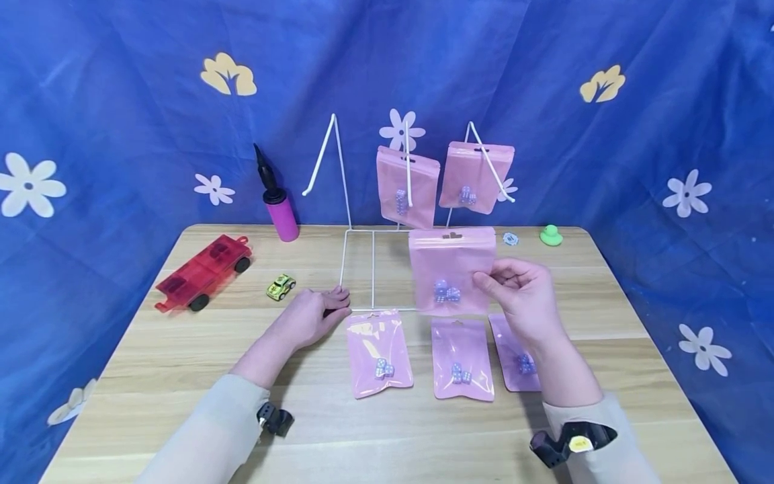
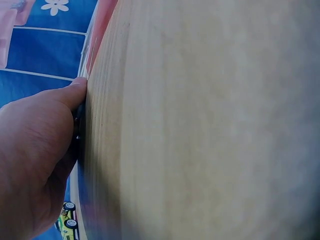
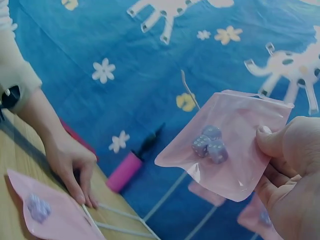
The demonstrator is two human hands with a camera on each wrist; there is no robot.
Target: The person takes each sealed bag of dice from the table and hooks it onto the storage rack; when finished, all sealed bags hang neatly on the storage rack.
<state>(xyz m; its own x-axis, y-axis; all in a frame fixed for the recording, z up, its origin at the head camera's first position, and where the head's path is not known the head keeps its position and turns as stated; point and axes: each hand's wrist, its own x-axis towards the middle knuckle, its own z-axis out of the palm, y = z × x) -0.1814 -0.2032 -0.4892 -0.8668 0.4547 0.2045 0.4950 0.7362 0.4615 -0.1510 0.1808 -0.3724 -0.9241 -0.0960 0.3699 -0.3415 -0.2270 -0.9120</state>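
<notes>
A pink zip bag (image 1: 453,265) with several purple dice inside is pinched at its right edge by my right hand (image 1: 526,296). It is upright, in front of a white wire rack (image 1: 373,269). In the right wrist view the dice (image 3: 210,145) show through the bag, and the thumb lies on its face. My left hand (image 1: 314,314) holds the rack's front left base corner with thumb and fingers low at the table. Two more pink bags, a middle one (image 1: 406,185) and a right one (image 1: 478,176), hang on the rack's prongs; the left prong (image 1: 318,156) carries no bag.
Three pink dice bags lie in front: left (image 1: 379,353), middle (image 1: 462,356) and right (image 1: 514,363), the last partly behind my right arm. Around stand a red trailer (image 1: 205,272), toy car (image 1: 281,287), magenta pump (image 1: 282,218), green duck (image 1: 551,235) and small chip (image 1: 510,238).
</notes>
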